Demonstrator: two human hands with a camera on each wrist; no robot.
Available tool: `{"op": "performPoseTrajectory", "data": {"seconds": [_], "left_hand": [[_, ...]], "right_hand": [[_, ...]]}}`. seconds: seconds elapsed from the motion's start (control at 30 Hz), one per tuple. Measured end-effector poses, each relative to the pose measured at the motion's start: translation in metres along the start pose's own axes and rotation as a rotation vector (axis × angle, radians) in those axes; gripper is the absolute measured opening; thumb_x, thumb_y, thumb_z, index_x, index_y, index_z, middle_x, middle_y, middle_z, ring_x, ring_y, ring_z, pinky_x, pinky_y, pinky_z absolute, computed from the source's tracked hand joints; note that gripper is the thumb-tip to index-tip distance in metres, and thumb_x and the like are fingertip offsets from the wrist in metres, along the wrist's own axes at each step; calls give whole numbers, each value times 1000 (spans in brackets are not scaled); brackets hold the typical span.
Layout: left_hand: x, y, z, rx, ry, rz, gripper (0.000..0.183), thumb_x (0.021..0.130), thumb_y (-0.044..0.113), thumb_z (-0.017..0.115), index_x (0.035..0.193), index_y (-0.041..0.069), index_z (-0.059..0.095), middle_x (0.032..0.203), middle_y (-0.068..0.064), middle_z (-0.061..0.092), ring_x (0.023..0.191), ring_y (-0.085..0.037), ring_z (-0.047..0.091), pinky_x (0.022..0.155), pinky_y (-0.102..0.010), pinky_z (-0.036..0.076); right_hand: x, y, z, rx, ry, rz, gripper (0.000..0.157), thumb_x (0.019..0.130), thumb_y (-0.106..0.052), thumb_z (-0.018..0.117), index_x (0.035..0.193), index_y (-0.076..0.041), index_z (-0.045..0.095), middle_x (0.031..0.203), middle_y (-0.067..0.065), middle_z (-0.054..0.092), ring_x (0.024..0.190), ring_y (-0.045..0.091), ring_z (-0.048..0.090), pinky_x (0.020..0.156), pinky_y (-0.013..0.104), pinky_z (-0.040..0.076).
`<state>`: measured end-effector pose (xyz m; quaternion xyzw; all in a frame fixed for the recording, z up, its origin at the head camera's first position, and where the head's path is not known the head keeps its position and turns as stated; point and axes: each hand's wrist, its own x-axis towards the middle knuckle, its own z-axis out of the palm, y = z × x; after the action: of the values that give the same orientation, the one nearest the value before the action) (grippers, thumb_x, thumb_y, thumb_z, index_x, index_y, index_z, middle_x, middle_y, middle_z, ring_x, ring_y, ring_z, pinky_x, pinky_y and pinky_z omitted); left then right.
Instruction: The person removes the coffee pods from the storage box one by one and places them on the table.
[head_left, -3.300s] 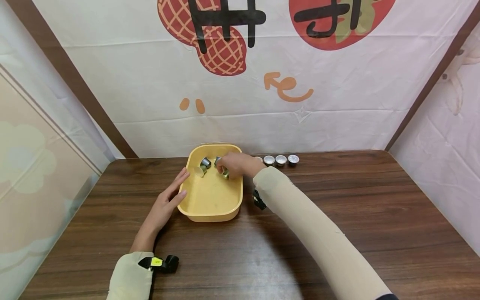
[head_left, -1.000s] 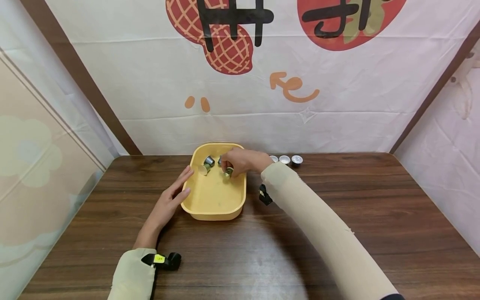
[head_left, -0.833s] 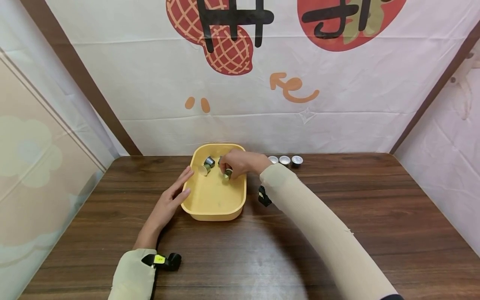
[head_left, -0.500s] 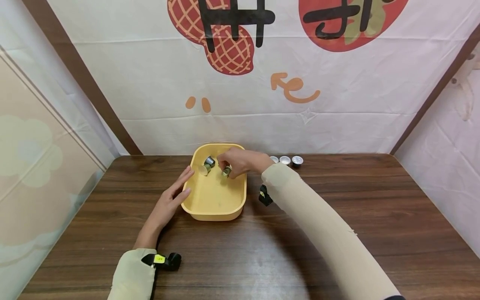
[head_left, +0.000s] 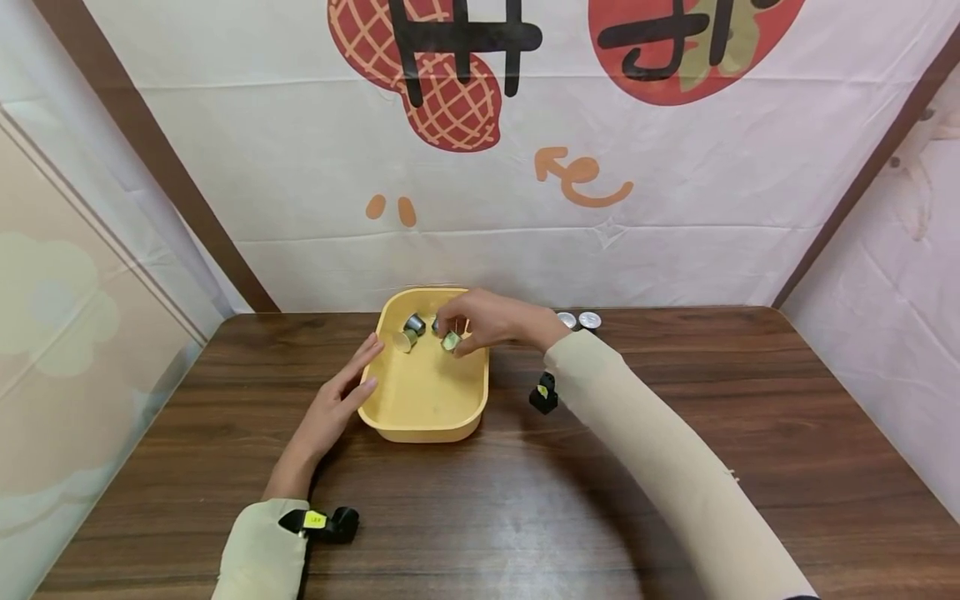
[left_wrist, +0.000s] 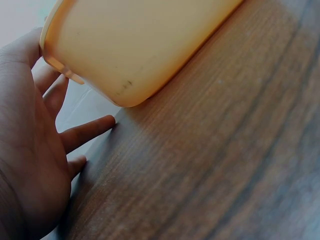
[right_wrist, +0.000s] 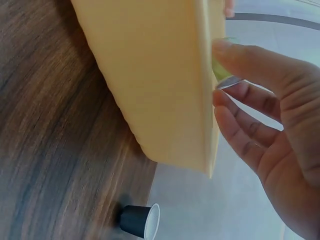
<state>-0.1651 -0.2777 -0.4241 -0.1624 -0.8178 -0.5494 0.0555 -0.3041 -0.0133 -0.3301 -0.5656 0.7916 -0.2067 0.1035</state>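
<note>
A yellow plastic basin [head_left: 427,400] stands on the wooden table. My right hand [head_left: 486,322] is over its right rim and pinches a green coffee capsule [head_left: 450,342] between thumb and fingers. In the right wrist view, the basin rim partly covers this green capsule [right_wrist: 225,70]. Inside the basin lie a dark blue-grey capsule [head_left: 415,324], a pale olive capsule [head_left: 405,340], and another dark capsule [head_left: 435,325] half hidden by the right fingers. My left hand [head_left: 334,410] rests against the basin's left side, fingers extended, fingertips at the rim.
Capsules with silver lids [head_left: 590,320] stand in a row on the table's back edge, right of the basin; my right forearm hides part of the row. The right wrist view shows a black capsule [right_wrist: 135,220] there. A printed cloth [head_left: 300,183] hangs behind the table.
My right hand has risen slightly and shifted right, its fingers less bunched, with the green capsule showing more plainly between them. My left hand and the basin have kept their places.
</note>
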Motion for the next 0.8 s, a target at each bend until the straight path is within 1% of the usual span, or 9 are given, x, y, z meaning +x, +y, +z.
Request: {"op": "performPoseTrajectory", "data": {"seconds": [0.07,0.2,0.3,0.37,0.47,0.67,0.73,0.8], "left_hand": [[0,-2,0,4,1,4,49,101,11,49,148,15,39,157,5,19,144,-15,14,106,-14,18],[0,-2,0,5,1,12,48,101,13,49,148,13,39,157,6,20,144,-15,14,105,-13,18],[0,-2,0,7,3,18,48,101,14,49,148,13,39,157,7,20,144,-14,14,104,-11,19],[0,-3,0,7,4,20,47,101,15,49,147,14,40,157,7,20,144,-14,15,104,-10,19],[0,-4,0,2,-1,22,47,101,14,49,148,14,40,157,7,20,144,-15,14,103,-9,19],[1,-3,0,8,-4,15,48,101,14,49,148,14,39,157,9,20,144,-14,14,103,-10,19],[2,-3,1,8,-9,19,48,101,13,49,148,14,38,157,8,19,144,-15,14,103,-9,19],[1,-2,1,6,-8,20,48,101,13,49,148,14,38,157,7,19,144,-15,14,103,-9,20]], "right_hand": [[-6,0,-1,37,35,13,24,79,-14,80,100,-12,68,99,-4,63,88,18,62,79,32,51],[-17,1,-2,96,107,53,31,78,-17,81,104,-8,67,99,-3,63,87,16,62,77,30,52],[-24,1,-3,90,158,67,35,77,-19,83,104,-8,64,97,-3,62,86,14,62,76,32,53],[-28,0,-3,76,190,63,35,76,-21,83,104,-10,64,96,-4,62,85,13,61,74,32,53],[-35,-1,0,61,255,52,34,77,-25,82,104,-15,66,91,-6,61,79,12,59,69,29,52],[-50,2,12,111,446,-17,32,77,-23,82,106,-13,71,86,-5,63,61,13,57,58,27,48],[-55,4,16,108,495,-33,31,78,-23,81,105,-13,72,85,-5,63,59,12,54,56,28,47],[-59,6,20,101,533,-33,30,78,-24,81,105,-13,72,84,-5,63,60,11,54,56,29,48]]}}
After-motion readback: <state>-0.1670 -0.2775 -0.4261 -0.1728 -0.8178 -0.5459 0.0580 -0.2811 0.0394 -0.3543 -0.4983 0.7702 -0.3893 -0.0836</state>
